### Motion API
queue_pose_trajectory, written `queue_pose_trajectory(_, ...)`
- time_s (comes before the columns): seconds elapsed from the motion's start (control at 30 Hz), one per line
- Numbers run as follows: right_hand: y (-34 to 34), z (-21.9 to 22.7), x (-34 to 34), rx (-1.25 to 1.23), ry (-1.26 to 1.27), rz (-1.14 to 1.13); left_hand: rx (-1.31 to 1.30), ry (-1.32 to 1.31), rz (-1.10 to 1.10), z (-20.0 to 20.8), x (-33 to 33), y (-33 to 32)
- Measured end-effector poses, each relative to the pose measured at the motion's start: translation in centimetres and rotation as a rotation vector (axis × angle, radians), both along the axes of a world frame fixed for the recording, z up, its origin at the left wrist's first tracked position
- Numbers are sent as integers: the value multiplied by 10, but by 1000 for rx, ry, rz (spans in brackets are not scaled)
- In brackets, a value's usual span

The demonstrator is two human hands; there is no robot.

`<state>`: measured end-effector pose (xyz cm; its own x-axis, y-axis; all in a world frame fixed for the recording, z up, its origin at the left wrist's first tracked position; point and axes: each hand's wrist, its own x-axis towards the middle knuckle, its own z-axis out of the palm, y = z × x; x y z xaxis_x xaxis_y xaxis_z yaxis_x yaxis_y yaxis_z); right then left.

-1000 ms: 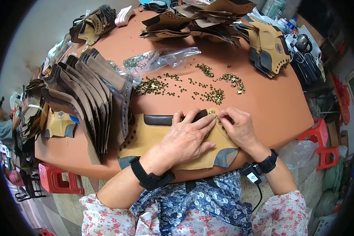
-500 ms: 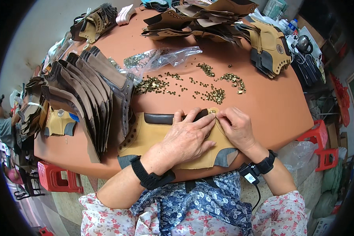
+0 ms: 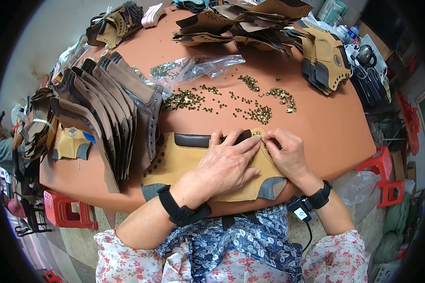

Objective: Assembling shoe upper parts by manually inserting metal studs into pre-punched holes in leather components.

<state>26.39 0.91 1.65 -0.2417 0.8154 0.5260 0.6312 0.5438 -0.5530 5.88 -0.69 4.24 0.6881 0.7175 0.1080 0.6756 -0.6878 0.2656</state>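
Note:
A tan boot upper with a dark padded collar strip and grey corner pieces lies flat at the table's near edge. Across it rests my left hand, palm down with the fingers stretched toward its upper right corner. My right hand is closed in a pinch at that corner, beside the left fingertips. Whatever sits between the pinching fingers is too small to make out. Brass-coloured metal pieces show on the corner by my fingertips. Dark eyelets line the upper's left edge.
Loose brass eyelets and hooks lie in small heaps beyond the upper, near a clear plastic bag. Stacked brown uppers stand at left; more brown pieces and tan uppers lie far off. Red stools flank the table.
The right fingers have shifted very slightly at the corner of the upper. My left hand stays in place on it, and the whole view has moved a little.

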Motion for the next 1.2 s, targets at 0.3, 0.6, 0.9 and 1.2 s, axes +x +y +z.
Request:
queue_pose_trajectory(0.3, 1, 3, -1, 273, -312, 110, 28, -8, 4, -3, -1, -1)
queue_pose_trajectory(0.6, -6, 4, 6, 289, -435, 141, 19, -28, 6, -4, 0, 0)
queue_pose_trajectory(0.9, -14, 10, 10, 267, -591, 197, 17, -66, -2, -6, 1, -1)
queue_pose_trajectory(1.2, -21, 3, 13, -165, 80, 75, 29, -45, 4, -8, 0, 1)
